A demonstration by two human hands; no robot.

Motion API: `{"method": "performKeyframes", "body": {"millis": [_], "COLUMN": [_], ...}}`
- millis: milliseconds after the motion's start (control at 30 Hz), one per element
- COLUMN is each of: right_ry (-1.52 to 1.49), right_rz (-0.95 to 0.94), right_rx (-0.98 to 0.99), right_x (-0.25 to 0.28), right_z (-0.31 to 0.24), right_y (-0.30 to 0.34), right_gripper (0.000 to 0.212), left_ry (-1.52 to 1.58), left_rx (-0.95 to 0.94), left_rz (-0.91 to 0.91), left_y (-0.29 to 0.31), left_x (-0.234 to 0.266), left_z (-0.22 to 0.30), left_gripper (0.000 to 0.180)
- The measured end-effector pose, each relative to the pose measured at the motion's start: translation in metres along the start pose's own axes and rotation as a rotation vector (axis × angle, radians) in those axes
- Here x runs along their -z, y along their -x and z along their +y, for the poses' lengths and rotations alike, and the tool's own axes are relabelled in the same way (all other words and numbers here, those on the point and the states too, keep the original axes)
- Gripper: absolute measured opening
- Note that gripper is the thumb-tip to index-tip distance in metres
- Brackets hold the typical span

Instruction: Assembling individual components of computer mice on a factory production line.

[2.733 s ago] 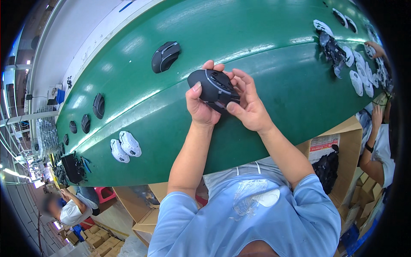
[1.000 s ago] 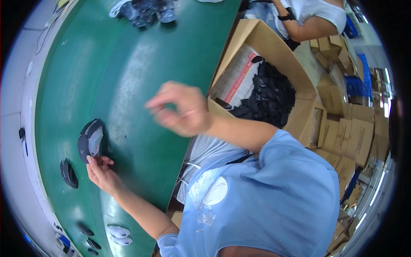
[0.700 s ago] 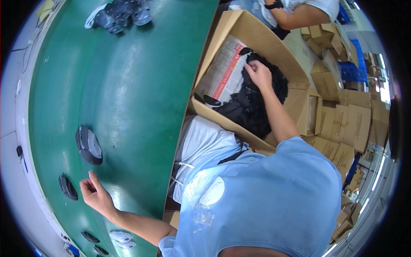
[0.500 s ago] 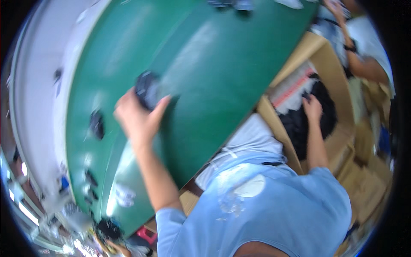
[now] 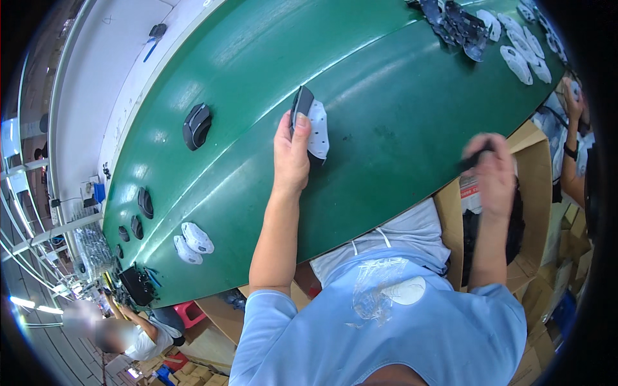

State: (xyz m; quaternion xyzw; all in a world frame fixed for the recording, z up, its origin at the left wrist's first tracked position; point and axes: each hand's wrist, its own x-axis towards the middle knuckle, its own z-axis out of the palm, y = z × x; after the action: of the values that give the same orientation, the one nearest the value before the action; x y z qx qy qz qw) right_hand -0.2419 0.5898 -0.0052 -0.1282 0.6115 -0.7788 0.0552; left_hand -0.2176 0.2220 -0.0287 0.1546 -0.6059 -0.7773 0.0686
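My left hand (image 5: pixel 293 154) grips a computer mouse (image 5: pixel 318 132) above the green table. The mouse is tilted on its side, its dark grey shell to the left and a white, dotted face to the right. My thumb lies across it. By the table's near edge, over the box, my right hand (image 5: pixel 496 183) is closed on a small black piece (image 5: pixel 476 158); motion blurs it, so its exact kind is unclear. Another dark mouse (image 5: pixel 197 127) rests on the table left of my left hand.
Beneath my right hand stands an open cardboard box (image 5: pixel 538 193) with black pieces inside. Several smaller dark mice (image 5: pixel 145 202) and white shells (image 5: pixel 197 238) lie to the left. Black parts (image 5: pixel 454 29) and white shells (image 5: pixel 517 64) lie far right. Co-workers (image 5: pixel 138 341) sit at both ends.
My left hand has lifted and turned the mouse, so its white face shows. My right hand has come up out of the box with a black piece. The whole view has swung leftward.
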Motion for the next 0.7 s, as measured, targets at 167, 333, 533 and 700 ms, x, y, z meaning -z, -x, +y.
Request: {"method": "performKeyframes", "body": {"millis": [167, 333, 533, 700], "right_ry": [0.219, 0.566, 0.278, -0.445], "right_rz": [-0.544, -0.862, -0.31, 0.09], "right_rx": [0.133, 0.382, 0.029, -0.417], "right_x": [-0.138, -0.171, -0.191, -0.217], "right_z": [0.002, -0.006, 0.046, 0.042], "right_y": [-0.076, -0.11, -0.081, -0.073], "right_gripper": [0.016, 0.015, 0.024, 0.024], "left_ry": [0.147, 0.357, 0.156, -0.526], "left_rx": [0.185, 0.494, -0.021, -0.355], "left_rz": [-0.08, -0.36, -0.397, -0.363], "left_y": [0.016, 0.017, 0.03, 0.032], "left_x": [-0.005, 0.026, 0.017, 0.02], "left_z": [0.013, 0.036, 0.038, 0.048], "left_gripper": [0.053, 0.039, 0.109, 0.11]}}
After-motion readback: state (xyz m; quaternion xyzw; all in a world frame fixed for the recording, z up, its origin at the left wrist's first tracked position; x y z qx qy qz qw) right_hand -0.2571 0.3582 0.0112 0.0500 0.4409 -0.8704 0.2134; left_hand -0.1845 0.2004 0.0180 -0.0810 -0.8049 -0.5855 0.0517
